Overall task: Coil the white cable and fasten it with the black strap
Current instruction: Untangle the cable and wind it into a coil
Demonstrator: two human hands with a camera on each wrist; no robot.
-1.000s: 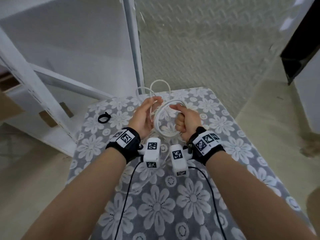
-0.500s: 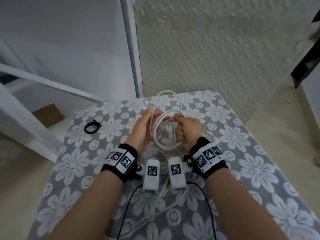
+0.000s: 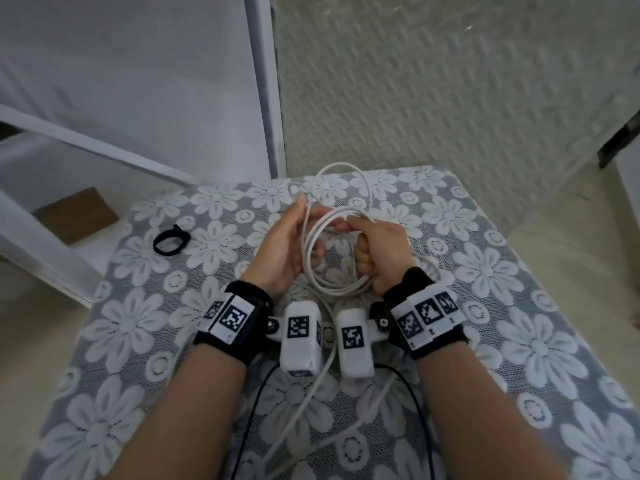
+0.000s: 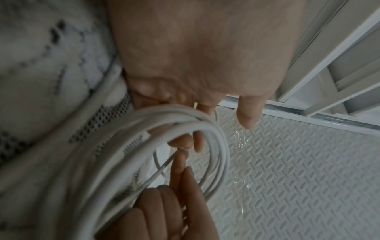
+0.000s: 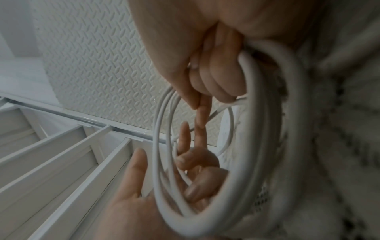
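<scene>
The white cable [image 3: 332, 251] was a smooth, round cord, gathered into several loose circular loops and held upright between the two hands above the surface [image 3: 485, 271]. The right hand [image 3: 384, 252] was clenched around the right side of the coil, fingers curled through the loops and thumb pressed along the top strands. The left hand [image 3: 282, 249] stood with its palm turned toward the coil and fingers mostly extended; in the right wrist view its lower fingers [image 5: 197, 162] curled through the loops, and its fingertips met the strands near the top. One further loop lay beyond the hands at the far edge of the surface, and a slack length trailed back toward the person between the wrists. The black strap [image 3: 171, 240] lay closed in a small ring on the surface, well apart to the left of the hands and not touched. The surface was covered in a grey mesh cloth [image 3: 450, 341] with raised white flower shapes. Behind it stood a wall panel [image 3: 450, 98] with an embossed ribbed pattern and a white metal frame [image 3: 265, 98].
</scene>
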